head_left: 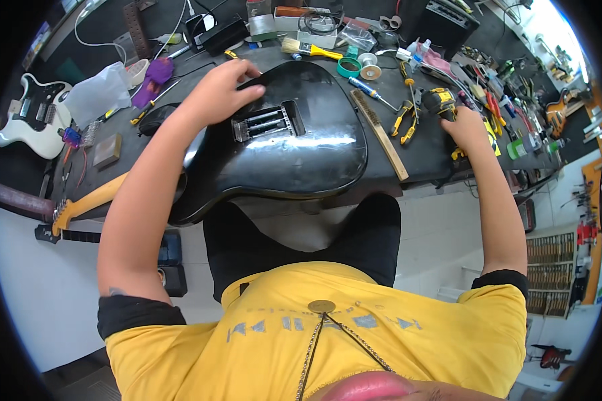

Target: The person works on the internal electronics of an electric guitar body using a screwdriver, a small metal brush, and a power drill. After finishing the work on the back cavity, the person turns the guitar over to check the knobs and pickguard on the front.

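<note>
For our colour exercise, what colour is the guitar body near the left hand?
The guitar body is glossy black; head view.

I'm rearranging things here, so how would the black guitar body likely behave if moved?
The black guitar body is probably stiff, being a thick, solid-looking slab. Its glossy surface may make it slippery. It could tip if pulled nearer, since part overhangs the bench.

Single head-worn fisheye view looks steeply down, close over a yellow shirt [274, 351] and out across the worktop [429, 159].
</note>
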Demonstrator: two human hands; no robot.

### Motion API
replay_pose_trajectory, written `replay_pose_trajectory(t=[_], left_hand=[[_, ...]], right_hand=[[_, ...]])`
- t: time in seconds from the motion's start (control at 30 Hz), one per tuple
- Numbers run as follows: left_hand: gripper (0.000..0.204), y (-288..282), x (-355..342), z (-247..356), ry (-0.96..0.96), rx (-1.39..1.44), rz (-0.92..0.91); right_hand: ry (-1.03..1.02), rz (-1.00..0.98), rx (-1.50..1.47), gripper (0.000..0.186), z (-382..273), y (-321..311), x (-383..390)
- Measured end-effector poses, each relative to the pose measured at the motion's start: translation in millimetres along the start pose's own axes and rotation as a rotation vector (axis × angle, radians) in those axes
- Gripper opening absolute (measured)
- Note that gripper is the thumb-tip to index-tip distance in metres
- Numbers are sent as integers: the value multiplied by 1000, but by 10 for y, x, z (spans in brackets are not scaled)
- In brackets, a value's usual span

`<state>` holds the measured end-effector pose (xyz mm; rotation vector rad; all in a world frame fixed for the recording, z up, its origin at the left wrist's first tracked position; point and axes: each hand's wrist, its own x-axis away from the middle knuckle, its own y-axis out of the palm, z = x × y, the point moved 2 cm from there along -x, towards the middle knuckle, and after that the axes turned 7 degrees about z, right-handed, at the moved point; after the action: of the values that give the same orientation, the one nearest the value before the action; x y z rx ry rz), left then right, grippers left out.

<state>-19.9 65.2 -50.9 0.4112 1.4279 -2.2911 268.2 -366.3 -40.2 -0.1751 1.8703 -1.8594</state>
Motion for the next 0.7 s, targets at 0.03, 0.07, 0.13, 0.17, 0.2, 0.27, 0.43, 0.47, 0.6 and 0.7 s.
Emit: replay_pose_trajectory(t=[0.03,0.07,0.13,0.17,0.2,0.27,0.43,0.47,0.6,0.7], left_hand=[[34,-193,187,95,-9,-20,-12],[35,-457,445,154,-26,-54,-22],[36,-849,1033,98,-332,124,59],[33,-961,1320,34,-399,229,183],[31,-1075,1627,4,-466,325,313],[26,-1151,2150,47,-630,424,569],[10,-728,3452,-350,-893,473,1092],[10,-639,3461,-340,-902,485,1102],[5,-509,3217,-216,-818,375,883],[4,-394,3119,-143,-780,454,731]], right_hand=[[-2,-34,35,54,-17,0,-16],[-15,-65,57,57,-81,5,-44],[-54,-76,37,57,-231,-33,-46],[-46,-81,69,55,-243,-84,-21],[-43,-83,94,52,-277,-136,-13],[-17,-97,169,46,-347,-267,36],[-517,245,-520,38,-1504,-353,527],[-668,217,-584,38,-1786,-348,653],[-932,179,-710,38,-2595,-359,951],[-938,192,-691,38,-2904,-255,996]])
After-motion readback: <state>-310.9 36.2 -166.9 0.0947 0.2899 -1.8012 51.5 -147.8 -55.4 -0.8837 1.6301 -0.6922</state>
